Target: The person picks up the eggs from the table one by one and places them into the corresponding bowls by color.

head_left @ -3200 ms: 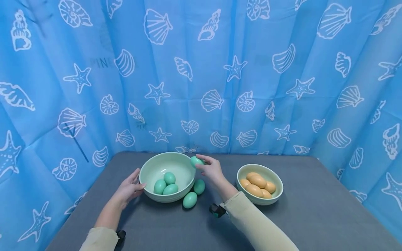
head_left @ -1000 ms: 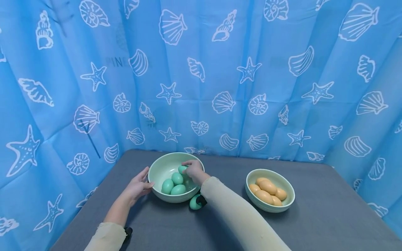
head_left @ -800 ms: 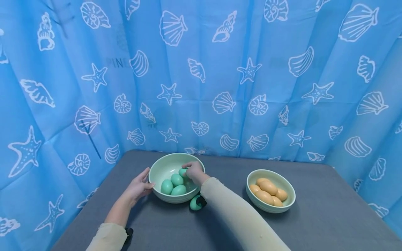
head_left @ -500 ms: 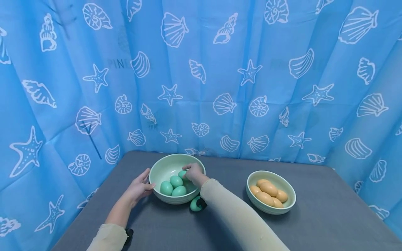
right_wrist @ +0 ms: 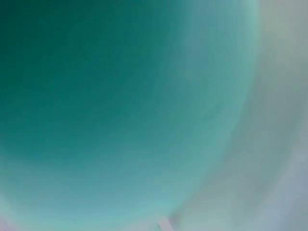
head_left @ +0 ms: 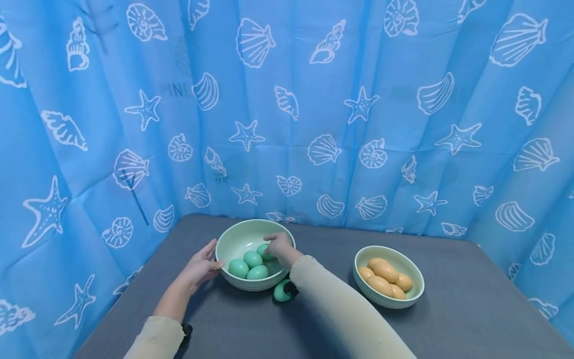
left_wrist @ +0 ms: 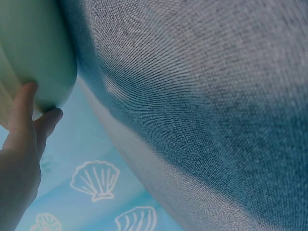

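A large pale green bowl (head_left: 233, 238) stands at the left of the table in the head view. My left hand (head_left: 197, 264) holds its left rim, the thumb over the edge and the fingers along the outer wall; the left wrist view shows these fingers against the bowl wall (left_wrist: 41, 45). Inside the bowl my right hand (head_left: 279, 247) pinches a green egg (head_left: 264, 251), partly hidden by the fingers. Three more green eggs (head_left: 253, 259) lie beside it in the bowl. Another green egg (head_left: 281, 291) sits outside, below the bowl, partly covered by my right wrist strap. A blurred green egg (right_wrist: 120, 120) fills most of the right wrist view.
A smaller pale green bowl (head_left: 388, 299) with several orange-tan eggs (head_left: 384, 271) stands to the right, beyond my right forearm. Grey cloth (head_left: 242, 324) covers the table. A blue shell-patterned curtain (head_left: 296, 114) hangs behind it.
My right hand has carried the green egg from the bowl's right rim down into the bowl. During the last second it has stayed there. The left hand keeps its hold; the head view has shifted.
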A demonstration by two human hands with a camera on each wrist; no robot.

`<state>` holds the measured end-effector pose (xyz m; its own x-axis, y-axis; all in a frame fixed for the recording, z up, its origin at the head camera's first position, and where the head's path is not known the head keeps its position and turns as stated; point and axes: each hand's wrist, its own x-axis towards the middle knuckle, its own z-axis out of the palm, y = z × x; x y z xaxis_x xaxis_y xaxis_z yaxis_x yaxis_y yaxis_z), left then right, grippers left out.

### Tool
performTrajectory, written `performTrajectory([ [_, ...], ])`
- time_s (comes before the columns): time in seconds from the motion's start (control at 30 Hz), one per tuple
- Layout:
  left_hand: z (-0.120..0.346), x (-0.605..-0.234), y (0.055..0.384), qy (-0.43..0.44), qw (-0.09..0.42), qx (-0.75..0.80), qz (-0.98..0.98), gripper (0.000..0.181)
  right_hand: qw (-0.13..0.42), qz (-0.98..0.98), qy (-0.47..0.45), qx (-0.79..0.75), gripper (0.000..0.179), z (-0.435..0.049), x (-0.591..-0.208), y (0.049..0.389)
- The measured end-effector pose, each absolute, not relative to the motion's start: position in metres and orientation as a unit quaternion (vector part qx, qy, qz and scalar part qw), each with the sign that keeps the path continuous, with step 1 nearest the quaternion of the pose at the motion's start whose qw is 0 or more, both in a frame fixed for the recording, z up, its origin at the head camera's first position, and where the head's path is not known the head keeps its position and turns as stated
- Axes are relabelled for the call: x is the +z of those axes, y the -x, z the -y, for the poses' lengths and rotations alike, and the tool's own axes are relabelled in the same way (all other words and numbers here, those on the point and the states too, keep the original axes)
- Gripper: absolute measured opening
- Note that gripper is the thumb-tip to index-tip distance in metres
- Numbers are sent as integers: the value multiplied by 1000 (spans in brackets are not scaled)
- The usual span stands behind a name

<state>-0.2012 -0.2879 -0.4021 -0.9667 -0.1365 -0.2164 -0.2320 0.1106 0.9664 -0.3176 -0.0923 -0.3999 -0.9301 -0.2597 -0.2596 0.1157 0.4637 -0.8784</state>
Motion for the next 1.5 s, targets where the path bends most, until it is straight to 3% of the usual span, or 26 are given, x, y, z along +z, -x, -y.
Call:
performTrajectory([
  [0.37,286,-400,204,118,45,654,-746,78,143,-811,23,-567,38,81,-383,311],
  [0.8,290,-402,200,114,40,644,-755,78,135,-760,25,-635,34,40,-357,297],
  [1.2,287,-400,202,119,48,651,-748,79,120,-773,9,-623,36,9,-361,283],
  [1.5,287,-401,204,122,51,653,-746,80,114,-793,94,-592,38,-14,-382,271],
])
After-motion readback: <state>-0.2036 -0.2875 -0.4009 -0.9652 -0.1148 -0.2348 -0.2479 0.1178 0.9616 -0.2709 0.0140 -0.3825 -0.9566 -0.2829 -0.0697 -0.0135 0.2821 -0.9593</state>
